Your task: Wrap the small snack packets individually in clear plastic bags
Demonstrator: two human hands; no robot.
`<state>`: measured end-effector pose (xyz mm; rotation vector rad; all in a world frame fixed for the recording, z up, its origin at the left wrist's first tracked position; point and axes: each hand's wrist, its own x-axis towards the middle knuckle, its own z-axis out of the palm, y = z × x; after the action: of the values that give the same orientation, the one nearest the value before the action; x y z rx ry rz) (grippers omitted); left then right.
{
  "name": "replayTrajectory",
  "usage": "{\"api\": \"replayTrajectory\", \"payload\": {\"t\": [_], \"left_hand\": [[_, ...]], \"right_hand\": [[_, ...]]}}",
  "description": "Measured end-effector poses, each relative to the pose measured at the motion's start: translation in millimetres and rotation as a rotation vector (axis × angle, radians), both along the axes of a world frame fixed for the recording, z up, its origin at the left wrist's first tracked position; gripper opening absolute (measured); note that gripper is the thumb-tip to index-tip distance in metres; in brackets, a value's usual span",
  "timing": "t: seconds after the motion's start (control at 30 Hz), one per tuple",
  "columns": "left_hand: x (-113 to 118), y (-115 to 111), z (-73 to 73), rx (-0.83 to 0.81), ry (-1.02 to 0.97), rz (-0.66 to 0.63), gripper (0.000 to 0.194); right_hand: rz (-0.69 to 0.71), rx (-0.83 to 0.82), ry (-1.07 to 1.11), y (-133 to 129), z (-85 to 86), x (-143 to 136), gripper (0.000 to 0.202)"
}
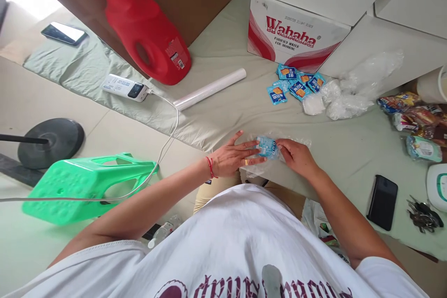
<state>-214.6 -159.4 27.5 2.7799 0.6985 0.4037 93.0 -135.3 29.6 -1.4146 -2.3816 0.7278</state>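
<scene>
A small blue snack packet lies near the table's front edge, with clear plastic film around and under it. My left hand is flat with its fingers spread, the fingertips touching the packet's left side. At the packet's right edge, my right hand has its fingers pinched together on the wrapped packet; whether they grip the packet itself or only the film is hard to see. Farther back lie several similar blue snack packets, beside small film-wrapped bundles. A roll of plastic film rests left of them.
A Wahaha carton and a red jug stand at the back. A power bank trails a white cable. On the right are wrapped snacks, a black phone and keys. A green stool is at left.
</scene>
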Motion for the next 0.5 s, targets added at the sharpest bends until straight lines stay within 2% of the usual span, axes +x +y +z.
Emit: {"api": "replayTrajectory", "payload": {"t": [0.13, 0.3, 0.5], "left_hand": [[-2, 12, -1.6, -0.111, 0.039, 0.161, 0.064], [-3, 22, -7.2, -0.211, -0.079, 0.401, 0.023], [2, 18, -30.2, -0.315, -0.274, 0.753, 0.023]], "right_hand": [[-0.037, -0.011, -0.029, 13, -2.3, 2, 0.033], [-0.102, -0.002, -0.061, 24, -6.5, 5, 0.03], [-0.146, -0.013, -0.098, 32, -11.4, 2, 0.026]]}}
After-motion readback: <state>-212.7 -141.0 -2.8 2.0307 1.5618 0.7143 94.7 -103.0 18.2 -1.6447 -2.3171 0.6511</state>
